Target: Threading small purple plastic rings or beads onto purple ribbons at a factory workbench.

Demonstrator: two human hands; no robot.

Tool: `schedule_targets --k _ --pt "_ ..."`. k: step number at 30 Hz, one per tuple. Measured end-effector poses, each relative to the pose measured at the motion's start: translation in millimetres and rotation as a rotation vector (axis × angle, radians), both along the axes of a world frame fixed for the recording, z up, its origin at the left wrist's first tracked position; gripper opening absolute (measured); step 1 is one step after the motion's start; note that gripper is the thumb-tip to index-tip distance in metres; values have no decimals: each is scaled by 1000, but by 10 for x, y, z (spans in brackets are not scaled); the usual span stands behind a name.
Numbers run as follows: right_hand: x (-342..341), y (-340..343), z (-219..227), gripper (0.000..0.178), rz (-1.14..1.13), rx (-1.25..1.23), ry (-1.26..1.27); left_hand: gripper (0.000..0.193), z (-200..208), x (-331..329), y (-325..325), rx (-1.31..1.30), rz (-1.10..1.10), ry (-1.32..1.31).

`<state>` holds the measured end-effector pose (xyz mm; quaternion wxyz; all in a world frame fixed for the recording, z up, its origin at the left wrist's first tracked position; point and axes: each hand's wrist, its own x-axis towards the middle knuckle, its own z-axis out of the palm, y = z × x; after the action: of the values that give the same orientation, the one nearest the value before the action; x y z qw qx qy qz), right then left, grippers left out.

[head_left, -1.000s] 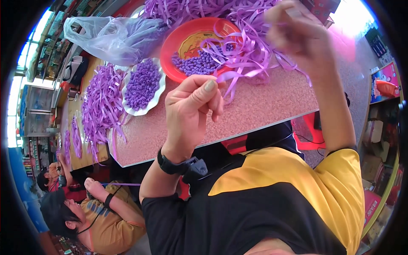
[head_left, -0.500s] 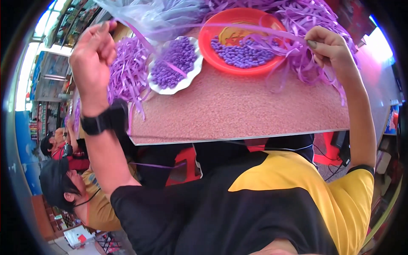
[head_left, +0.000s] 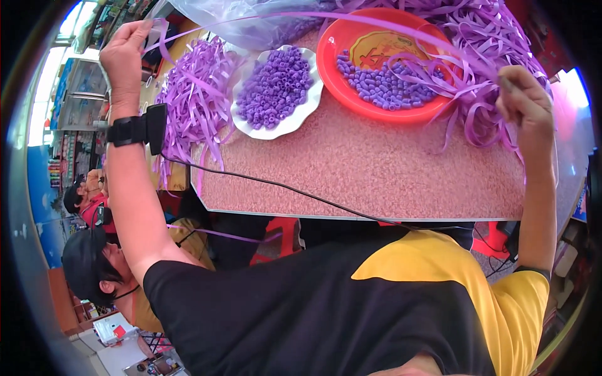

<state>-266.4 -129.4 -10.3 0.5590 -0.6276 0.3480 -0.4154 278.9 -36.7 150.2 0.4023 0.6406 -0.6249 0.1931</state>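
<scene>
A long purple ribbon [head_left: 376, 22] runs in a shallow arc between my raised hands, over the far part of the table. My left hand [head_left: 127, 55] pinches its left end, and a short tail hangs beside the fingers. My right hand [head_left: 525, 103] is closed on the ribbon's other side, close to a big tangled heap of purple ribbons [head_left: 495, 44]. Below the stretched strip stand a white scalloped dish [head_left: 263, 133] heaped with purple beads [head_left: 276, 88] and a red plate [head_left: 351, 106]. More purple beads [head_left: 392, 88] and loose ribbon strands lie on that plate.
A second pile of purple ribbons [head_left: 194, 94] lies at the table's left side. Behind the dish is a clear plastic bag [head_left: 241, 28]. A black cable [head_left: 282, 183] from my wrist device [head_left: 135, 130] crosses the pink tabletop [head_left: 364, 169]. Another person [head_left: 94, 263] sits at left.
My left hand has moved up and outward to the left, and my right hand has shifted right and lower. The ribbon between them is drawn longer. The cable now shows over the table.
</scene>
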Motion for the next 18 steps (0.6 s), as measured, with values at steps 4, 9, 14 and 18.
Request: schedule_targets --k 4,9,14,18 --pt "8 71 84 16 6 40 -172 14 -179 184 -126 78 -47 57" --pt "-348 -164 79 14 -263 -16 -148 14 -21 1370 212 44 336 -613" --pt "-122 -74 35 13 -136 34 89 22 -56 1467 203 23 383 90" --pt "82 217 261 22 -68 -236 405 34 -34 1160 107 221 366 -25"
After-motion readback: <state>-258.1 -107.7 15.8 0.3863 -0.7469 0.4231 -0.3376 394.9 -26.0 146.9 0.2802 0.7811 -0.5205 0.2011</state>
